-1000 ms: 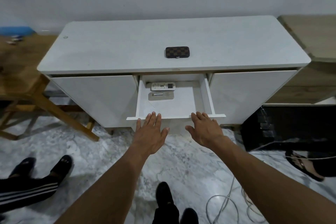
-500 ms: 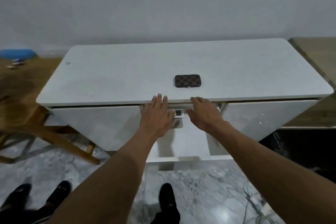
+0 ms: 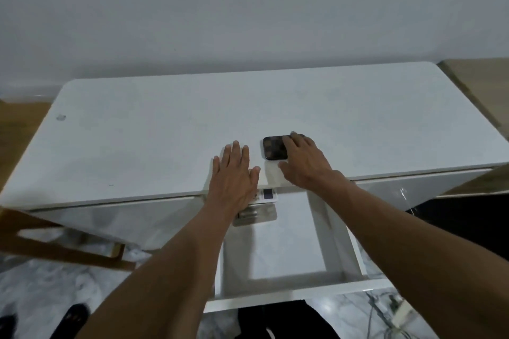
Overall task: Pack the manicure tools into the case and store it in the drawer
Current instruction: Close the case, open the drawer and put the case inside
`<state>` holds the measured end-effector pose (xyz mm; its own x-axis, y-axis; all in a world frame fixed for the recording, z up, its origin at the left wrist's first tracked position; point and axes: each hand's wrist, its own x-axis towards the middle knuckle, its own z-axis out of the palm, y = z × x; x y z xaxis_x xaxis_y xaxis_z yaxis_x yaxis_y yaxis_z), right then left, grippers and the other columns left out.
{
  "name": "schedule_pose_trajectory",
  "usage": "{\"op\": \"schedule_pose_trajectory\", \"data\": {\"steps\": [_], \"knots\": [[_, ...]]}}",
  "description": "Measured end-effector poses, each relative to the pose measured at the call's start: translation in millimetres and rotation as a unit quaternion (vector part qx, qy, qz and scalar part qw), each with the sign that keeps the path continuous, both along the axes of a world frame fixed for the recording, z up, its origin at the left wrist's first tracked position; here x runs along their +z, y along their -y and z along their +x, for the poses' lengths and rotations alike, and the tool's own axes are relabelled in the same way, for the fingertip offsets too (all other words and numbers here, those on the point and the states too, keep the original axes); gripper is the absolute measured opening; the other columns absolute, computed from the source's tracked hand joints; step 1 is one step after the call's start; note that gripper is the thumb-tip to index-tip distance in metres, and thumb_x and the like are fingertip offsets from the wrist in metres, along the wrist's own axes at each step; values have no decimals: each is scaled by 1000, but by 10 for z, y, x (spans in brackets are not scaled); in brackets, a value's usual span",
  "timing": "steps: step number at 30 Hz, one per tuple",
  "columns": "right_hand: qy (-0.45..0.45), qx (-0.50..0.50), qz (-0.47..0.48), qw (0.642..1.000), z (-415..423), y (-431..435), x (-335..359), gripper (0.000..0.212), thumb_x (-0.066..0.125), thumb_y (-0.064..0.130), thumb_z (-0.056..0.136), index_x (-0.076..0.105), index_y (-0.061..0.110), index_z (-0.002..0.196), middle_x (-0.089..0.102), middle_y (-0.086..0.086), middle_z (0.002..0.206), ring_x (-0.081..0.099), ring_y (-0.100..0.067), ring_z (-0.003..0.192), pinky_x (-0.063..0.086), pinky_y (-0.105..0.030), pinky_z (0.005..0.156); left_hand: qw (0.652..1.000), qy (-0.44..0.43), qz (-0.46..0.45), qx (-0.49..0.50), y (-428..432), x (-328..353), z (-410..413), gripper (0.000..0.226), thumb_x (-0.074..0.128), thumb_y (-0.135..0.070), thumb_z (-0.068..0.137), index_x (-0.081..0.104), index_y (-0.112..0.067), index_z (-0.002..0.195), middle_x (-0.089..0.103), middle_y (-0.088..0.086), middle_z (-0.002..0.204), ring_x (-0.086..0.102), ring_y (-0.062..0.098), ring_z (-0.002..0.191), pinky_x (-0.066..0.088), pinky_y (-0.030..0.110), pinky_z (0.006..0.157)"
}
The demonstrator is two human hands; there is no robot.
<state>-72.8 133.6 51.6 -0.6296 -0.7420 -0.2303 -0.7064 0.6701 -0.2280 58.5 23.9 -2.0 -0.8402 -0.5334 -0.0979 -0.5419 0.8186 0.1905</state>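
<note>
- Packing is looking finished: the small dark brown checkered manicure case (image 3: 275, 149) is lying shut on the white cabinet top (image 3: 165, 132), near its front edge, and no loose tools are showing anywhere.
- The right hand (image 3: 304, 164) is reaching over the case, its fingers (image 3: 294, 143) loosely spread and draped across the right part of the lid. One fingertip is reaching the far edge.
- The thumb is sitting just beside the near edge of the case, so the grip is not looking closed. Whether the thumb is touching the case cannot be told.
- The left hand (image 3: 234, 176) is lying flat just beside the case, to its left. Its fingers are straight and close together, its thumb is angled out, and it is holding nothing.
- The white pull-out drawer (image 3: 303, 287) is standing open below both forearms, directly under the case.
- A white remote control (image 3: 266, 195) and a flat grey packet (image 3: 256, 216) are lying at the back of the drawer, half under the cabinet edge, and the front of the drawer floor is showing bare.
- By this reading, the storing step is only beginning. What is remaining is closing the grip on the case, lifting it off the top, lowering it onto the free front part of the drawer and pushing the drawer shut.
</note>
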Motion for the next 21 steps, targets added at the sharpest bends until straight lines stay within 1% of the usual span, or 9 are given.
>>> {"op": "schedule_pose_trajectory", "data": {"steps": [3,6,8,10,14,18,21], "knots": [[-4,21,22,1000,-88,85,-27,66,55,30,86,29,13,144,29,-8,153,28,-35,138,36,-51,109,1000,8,2,10,25,-68,-28,60,17,-42,103,12,-12,154,7,14,163,6,31,150,10,51,118],[3,34,41,999,-178,155,-41,66,54,32,83,31,16,142,34,-4,149,28,-35,136,35,-54,107,999,6,-8,34,-14,-124,-30,67,12,-46,97,28,-9,151,24,17,159,24,35,146,22,55,115],[21,41,53,998,-236,189,-35,66,56,33,81,33,18,141,40,-5,145,29,-35,135,35,-54,106,999,-3,-12,45,-31,-161,-37,67,13,-45,96,32,-10,150,29,16,157,28,34,145,24,55,114],[31,48,53,997,-273,211,-37,64,57,34,79,36,19,138,45,-6,140,33,-33,131,39,-52,102,999,-11,-18,49,-47,-173,-36,66,13,-45,97,30,-11,151,28,14,158,26,32,146,22,54,115],[40,55,46,997,-307,203,-46,61,59,33,82,38,17,138,47,-8,137,39,-34,125,46,-48,95,998,-8,-34,55,-75,-218,-21,65,10,-45,97,25,-13,153,23,12,160,22,30,148,20,52,117],[34,64,51,996,-321,128,-20,57,60,37,86,40,14,135,49,-10,133,42,-35,121,47,-47,94,998,4,-27,55,-92,-215,-33,71,-1,-47,94,14,-15,155,12,9,163,11,27,151,11,50,119],[37,61,52,996,-273,52,-13,55,62,36,86,42,13,132,51,-10,130,44,-35,119,47,-44,93,998,-11,-20,54,-86,-193,-21,74,-4,-49,91,12,-16,155,9,9,163,8,27,151,9,49,119]]}}
